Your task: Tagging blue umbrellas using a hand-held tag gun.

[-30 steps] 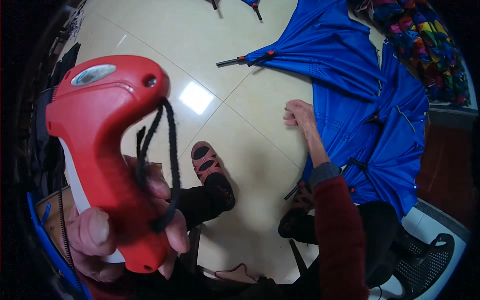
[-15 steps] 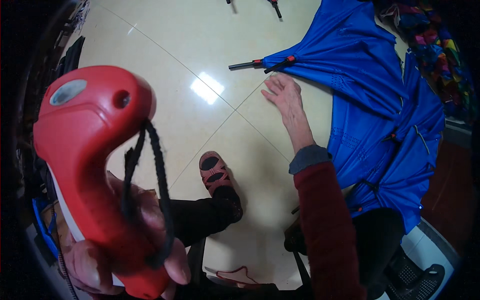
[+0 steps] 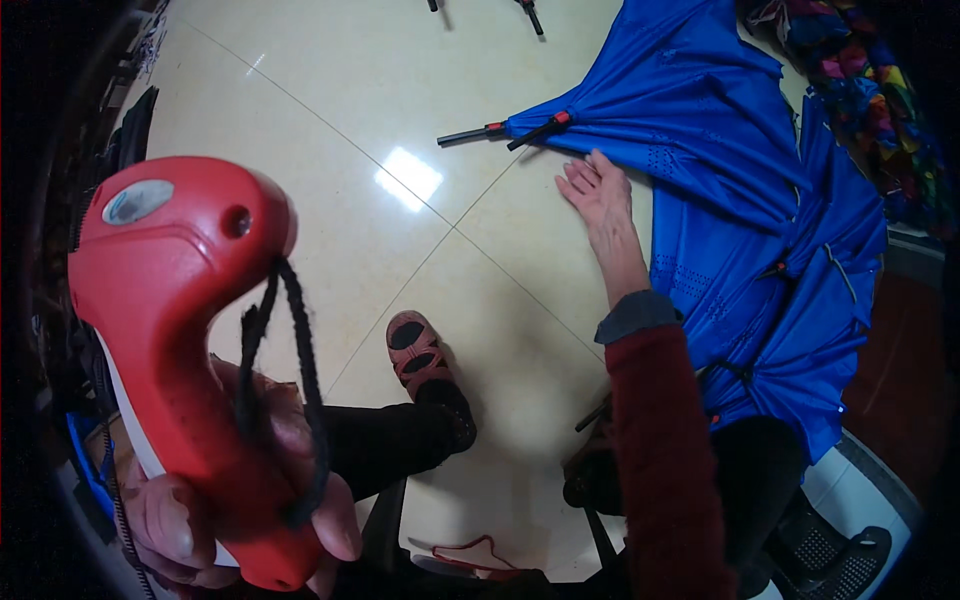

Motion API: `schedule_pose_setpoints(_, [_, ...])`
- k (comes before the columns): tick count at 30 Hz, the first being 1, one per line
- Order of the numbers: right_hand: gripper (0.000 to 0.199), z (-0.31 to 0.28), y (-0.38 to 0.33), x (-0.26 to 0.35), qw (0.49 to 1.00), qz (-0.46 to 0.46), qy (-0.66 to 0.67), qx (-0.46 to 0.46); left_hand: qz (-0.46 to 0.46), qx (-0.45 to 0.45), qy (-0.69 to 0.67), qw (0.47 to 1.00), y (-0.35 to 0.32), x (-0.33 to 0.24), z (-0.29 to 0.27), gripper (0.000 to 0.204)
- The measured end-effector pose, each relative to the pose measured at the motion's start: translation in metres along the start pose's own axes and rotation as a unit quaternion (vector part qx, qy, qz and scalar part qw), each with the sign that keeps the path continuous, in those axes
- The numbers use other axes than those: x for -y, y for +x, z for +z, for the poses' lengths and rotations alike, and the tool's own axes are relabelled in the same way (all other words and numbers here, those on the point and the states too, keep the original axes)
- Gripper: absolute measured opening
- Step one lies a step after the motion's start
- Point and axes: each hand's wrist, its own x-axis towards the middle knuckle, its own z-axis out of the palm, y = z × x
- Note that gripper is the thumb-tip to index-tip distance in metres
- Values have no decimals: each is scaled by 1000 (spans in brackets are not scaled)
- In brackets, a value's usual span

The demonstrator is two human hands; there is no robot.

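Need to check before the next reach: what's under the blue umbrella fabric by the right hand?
The blue umbrella fabric lies spread on the cream tile floor, beside the right hand. Anything beneath it is covered; only black tips poke out.

head view: worn on the head, aimed steeply down at the tiled floor (image 3: 400, 120) | fisheye, tile seams bent toward the rim, corners blacked out | left hand (image 3: 230, 490) with red tool (image 3: 180, 330) seen very close, lower left | right hand (image 3: 600, 195) farther off, reaching up-frame | single view, no overlap given
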Motion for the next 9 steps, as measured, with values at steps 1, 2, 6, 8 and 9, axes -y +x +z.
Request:
schedule_pose_setpoints(1, [24, -12, 5, 2, 1000, -2, 3, -23, 8, -16, 4, 1000, 1, 2, 2, 62])
schedule_pose_setpoints(2, [24, -15, 7, 3, 1000, 0, 5, -24, 16, -34, 10, 999, 2, 3, 2, 62])
schedule_pose_setpoints(6, [27, -24, 17, 18, 997, -30, 26, -61, -11, -32, 60, 998, 6, -3, 3, 64])
schedule_pose_setpoints(8, [30, -27, 20, 27, 999, -25, 16, -13, -2, -42, 59, 997, 1, -2, -3, 67])
schedule_pose_setpoints(9, [32, -28, 22, 32, 1000, -23, 10, 10, 7, -51, 58, 997, -2, -1, -7, 70])
